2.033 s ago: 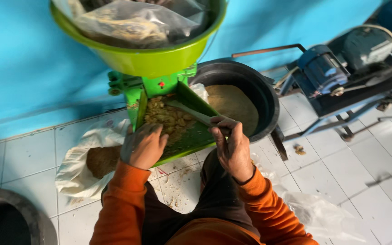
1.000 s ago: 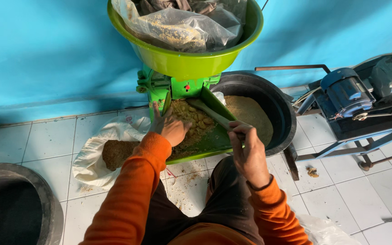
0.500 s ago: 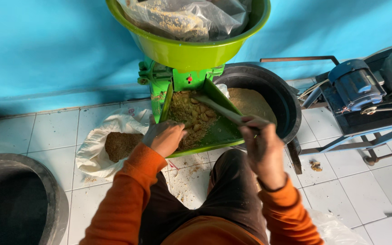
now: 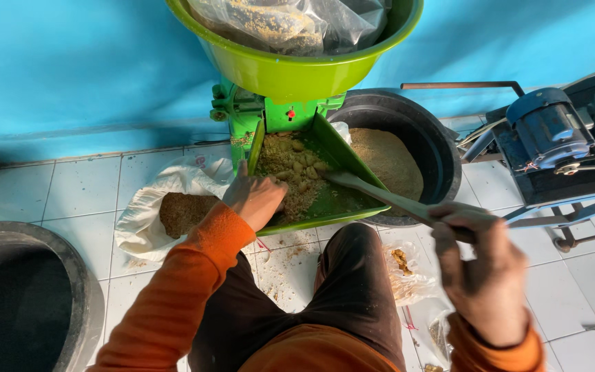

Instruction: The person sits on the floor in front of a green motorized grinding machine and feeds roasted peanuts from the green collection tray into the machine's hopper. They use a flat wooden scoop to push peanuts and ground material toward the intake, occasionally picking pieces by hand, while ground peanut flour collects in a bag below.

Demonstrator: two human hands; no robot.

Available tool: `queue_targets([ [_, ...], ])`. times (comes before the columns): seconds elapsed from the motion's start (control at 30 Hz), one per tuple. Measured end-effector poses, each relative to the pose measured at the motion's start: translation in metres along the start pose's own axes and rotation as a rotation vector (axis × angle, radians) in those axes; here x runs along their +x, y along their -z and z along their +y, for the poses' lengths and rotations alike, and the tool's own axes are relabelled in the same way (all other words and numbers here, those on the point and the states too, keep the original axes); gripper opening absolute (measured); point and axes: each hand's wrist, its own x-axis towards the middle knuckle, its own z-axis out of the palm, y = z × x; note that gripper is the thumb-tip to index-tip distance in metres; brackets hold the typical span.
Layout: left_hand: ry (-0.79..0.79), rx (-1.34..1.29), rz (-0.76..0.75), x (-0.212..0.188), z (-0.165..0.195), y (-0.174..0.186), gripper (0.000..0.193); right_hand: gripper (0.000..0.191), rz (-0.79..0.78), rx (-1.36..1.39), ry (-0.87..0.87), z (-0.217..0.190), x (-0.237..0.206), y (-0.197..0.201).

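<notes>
A green tray point(image 4: 339, 155) juts out from a green machine point(image 4: 242, 117) and holds a heap of yellowish-brown lumpy mash point(image 4: 294, 165). My left hand point(image 4: 256, 198) rests in the mash at the tray's near left edge, fingers curled into it. My right hand point(image 4: 480, 265) is closed around the handle of a long grey paddle point(image 4: 373, 191), whose tip lies in the tray next to the mash. A green basin point(image 4: 290, 69) sits on top of the machine with a clear plastic bag point(image 4: 290, 21) of meal inside.
A black tub point(image 4: 442, 148) with brown powder stands behind the tray on the right. A white sack point(image 4: 139, 220) of brown grain lies open on the tiled floor at left. Another black tub point(image 4: 87, 296) is at the lower left. A blue motor point(image 4: 549, 131) on a frame stands at right.
My right hand has drawn back toward me along the paddle handle. My left hand has shifted slightly in the mash, and the view has tilted.
</notes>
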Motion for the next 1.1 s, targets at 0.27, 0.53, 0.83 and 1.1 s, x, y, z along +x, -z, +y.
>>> queue_targets([
  [0.27,0.069,-0.235,0.398,-0.017,0.003,-0.023,0.029,0.017,0.004,0.147,0.120,0.028,0.004,-0.078],
  [0.53,0.105,-0.267,0.517,-0.023,0.010,-0.019,0.031,0.014,0.071,0.159,0.141,0.032,0.001,-0.098],
  [0.83,0.267,-0.324,0.353,-0.016,0.026,-0.005,0.030,0.017,0.015,0.183,0.159,0.023,0.005,-0.101],
  [1.1,0.357,-0.298,0.395,-0.019,0.030,-0.001,0.038,0.016,0.041,0.148,0.168,0.018,0.003,-0.106],
])
